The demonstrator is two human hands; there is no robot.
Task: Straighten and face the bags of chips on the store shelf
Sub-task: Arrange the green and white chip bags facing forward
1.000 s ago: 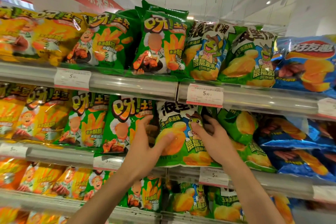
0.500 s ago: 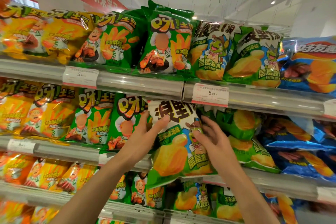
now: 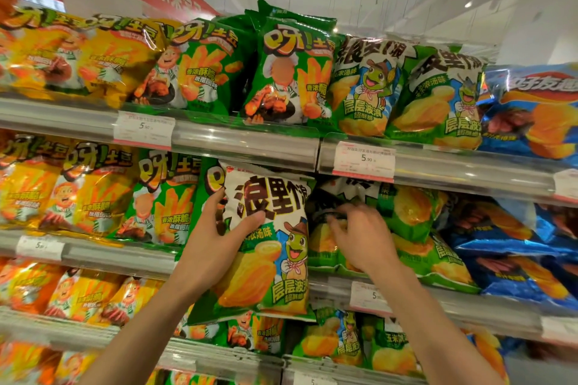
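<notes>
A green and white frog chip bag [image 3: 269, 256] is pulled out in front of the middle shelf, upright and facing me. My left hand [image 3: 215, 247] grips its left edge, thumb across the front. My right hand [image 3: 356, 237] reaches into the shelf to the right and its curled fingers take hold of the top of another frog chip bag [image 3: 325, 247] lying behind. More tilted frog bags [image 3: 413, 219] lie slumped further right.
The top shelf rail [image 3: 244, 147] carries price tags [image 3: 364, 161] just above my hands. Green fries bags [image 3: 162, 197] stand to the left, yellow ones [image 3: 31, 187] beyond. Blue bags [image 3: 513, 247] fill the right. Lower shelf [image 3: 219, 356] holds more bags.
The front frog bag has come off the shelf toward me, now held by my left hand alone. My right hand let go of it and moved right onto the bag behind.
</notes>
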